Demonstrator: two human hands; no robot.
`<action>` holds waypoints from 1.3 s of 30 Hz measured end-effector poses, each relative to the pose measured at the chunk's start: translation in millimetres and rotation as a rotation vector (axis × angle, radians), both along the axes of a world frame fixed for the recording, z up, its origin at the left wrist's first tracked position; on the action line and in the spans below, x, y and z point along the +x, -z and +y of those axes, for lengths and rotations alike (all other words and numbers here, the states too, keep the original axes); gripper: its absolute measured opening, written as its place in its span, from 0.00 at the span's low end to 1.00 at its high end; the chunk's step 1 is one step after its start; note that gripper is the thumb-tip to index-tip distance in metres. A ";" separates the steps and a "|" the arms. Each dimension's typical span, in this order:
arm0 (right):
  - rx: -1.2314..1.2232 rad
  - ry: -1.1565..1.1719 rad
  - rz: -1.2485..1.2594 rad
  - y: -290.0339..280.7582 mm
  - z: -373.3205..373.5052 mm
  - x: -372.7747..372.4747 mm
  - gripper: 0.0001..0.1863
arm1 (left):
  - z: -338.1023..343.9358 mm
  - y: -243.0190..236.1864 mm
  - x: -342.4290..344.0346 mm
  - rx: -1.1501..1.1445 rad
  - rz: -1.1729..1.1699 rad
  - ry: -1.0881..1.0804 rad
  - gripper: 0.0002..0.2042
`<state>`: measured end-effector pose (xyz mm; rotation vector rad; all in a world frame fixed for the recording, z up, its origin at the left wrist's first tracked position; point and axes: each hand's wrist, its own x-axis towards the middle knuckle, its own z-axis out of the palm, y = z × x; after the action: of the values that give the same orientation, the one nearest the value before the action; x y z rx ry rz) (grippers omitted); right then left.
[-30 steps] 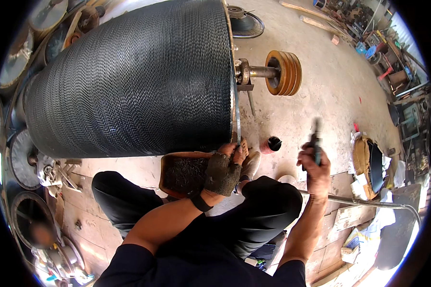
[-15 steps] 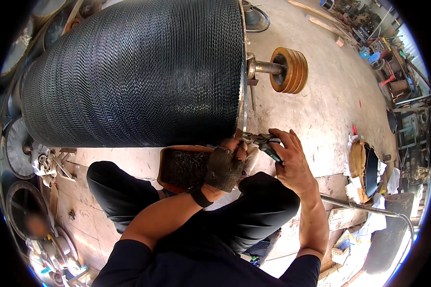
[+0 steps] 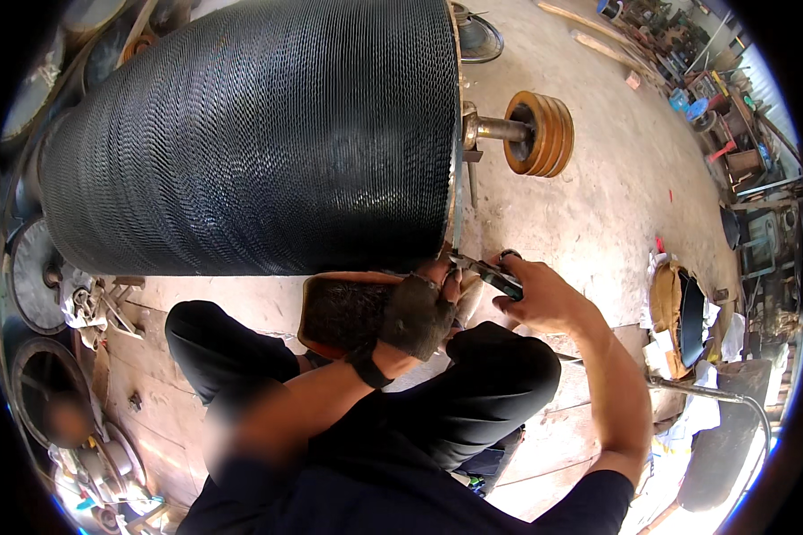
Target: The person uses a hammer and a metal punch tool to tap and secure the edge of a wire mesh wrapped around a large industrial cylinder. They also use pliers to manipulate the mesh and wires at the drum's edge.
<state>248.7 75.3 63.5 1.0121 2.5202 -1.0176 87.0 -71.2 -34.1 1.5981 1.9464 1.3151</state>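
A large drum wound with dark corrugated, patterned strands (image 3: 250, 143) fills the upper middle, with a thin metal rim (image 3: 455, 205) at its right end. My left hand (image 3: 419, 308), in a worn fingerless glove, has its fingers closed at the lower right of that rim; what they pinch is too small to make out. My right hand (image 3: 540, 294) grips dark-handled pliers (image 3: 495, 276), whose jaws are at the rim just beside my left fingertips. Below the drum, a rusty orange tray (image 3: 330, 316) of dark small pieces lies between my knees, partly behind my left hand.
An orange grooved pulley (image 3: 535, 134) sits on the drum's shaft. Metal discs (image 3: 36, 276) line the left side. On the right are a brown sack (image 3: 665, 316), a bent metal tube (image 3: 709, 392) and cluttered tools and shelves (image 3: 740, 152); planks (image 3: 598, 49) lie at the back.
My right hand has brought the pliers from the right to the drum's rim beside my left hand, and has since turned them lower. The drum appears slightly shifted right and up in view.
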 end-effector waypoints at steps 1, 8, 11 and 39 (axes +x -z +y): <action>-0.050 0.026 -0.063 -7.1 -1.6 -3.2 0.13 | -2.4 -12.1 -3.3 -0.051 0.036 -0.027 0.11; 0.343 -0.022 0.074 -3.5 -9.4 7.8 0.11 | 49.0 -83.1 -102.0 0.461 1.070 0.209 0.19; 0.598 -0.099 0.201 7.1 -8.2 18.0 0.13 | 63.1 -84.9 -117.2 0.493 1.164 0.352 0.20; -0.379 -0.244 -0.345 -41.6 48.1 -13.3 0.26 | 70.3 -88.6 -118.7 0.452 0.975 0.400 0.16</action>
<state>235.5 123.4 105.0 0.6813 2.0126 -1.0841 -31.7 -0.9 54.5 3.0790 1.5972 0.8982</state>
